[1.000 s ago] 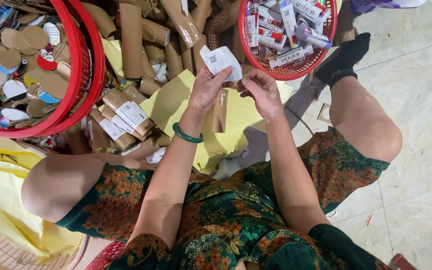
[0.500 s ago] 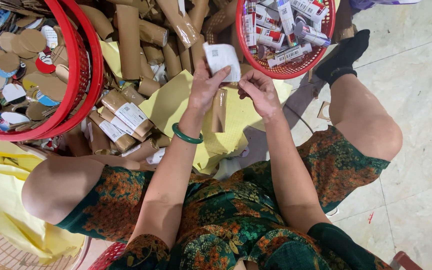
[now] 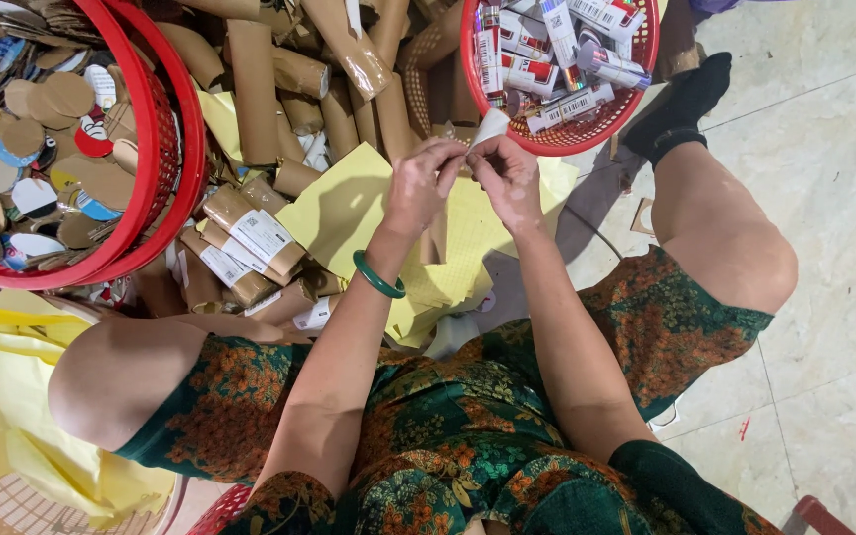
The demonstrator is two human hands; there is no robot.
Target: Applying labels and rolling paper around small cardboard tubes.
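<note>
Small white piece [image 3: 492,127] pinched between fingers of left hand [image 3: 420,183] and right hand [image 3: 509,176], both closed narrow on it, just below small red basket [image 3: 557,144] of tubes. One large red basket [image 3: 165,149] of cardboard discs far left of it. Brown cardboard tubes [image 3: 250,89] between baskets; yellow paper [image 3: 349,203] under hands.

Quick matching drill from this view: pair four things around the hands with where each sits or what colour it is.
Things:
1. bangle
2. small basket of tubes
3. big basket of card discs
4. paper sheets

Descriptions:
A. yellow, on the floor under the hands
B. green, on the left wrist
C. red, upper left
D. red, just beyond the fingertips

Pairs: 1-B, 2-D, 3-C, 4-A
</note>
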